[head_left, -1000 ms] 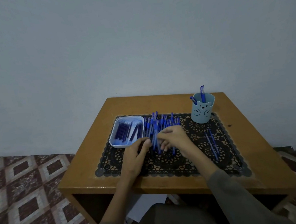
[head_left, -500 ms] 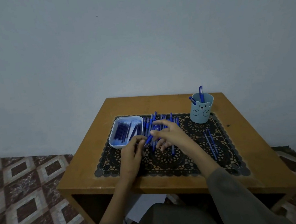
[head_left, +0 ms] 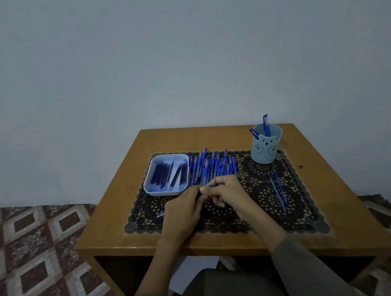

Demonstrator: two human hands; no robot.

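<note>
Against the pale wall, wooden table (head_left: 343, 228) with a black lace mat (head_left: 264, 215) on top. White tray (head_left: 170, 155) at mat's far left, refills (head_left: 166, 175) lying inside. Bear cup (head_left: 265, 149) at far right, upright, two pens sticking out. Pen pile (head_left: 212, 167) just beside the tray, packed close, some overlapping. Two loose pens (head_left: 277, 190) lie near the cup, apart from the pile.

Left hand (head_left: 182, 214) and right hand (head_left: 228, 192) meet at the near edge of the pile, both with fingers curled round one pen (head_left: 160, 215). It is held low over the mat, its tail poking out left of the left hand. Looks like it's being pulled apart or put together; can't tell which, the fingers hide the joint.

Risks, as I judge them:
- The knuckles sit right against the pile, so a twist could knock pens rolling toward the tray.
- A small part could slip out and vanish in the dark lace.
- Dim light makes lining up the parts harder.
</note>
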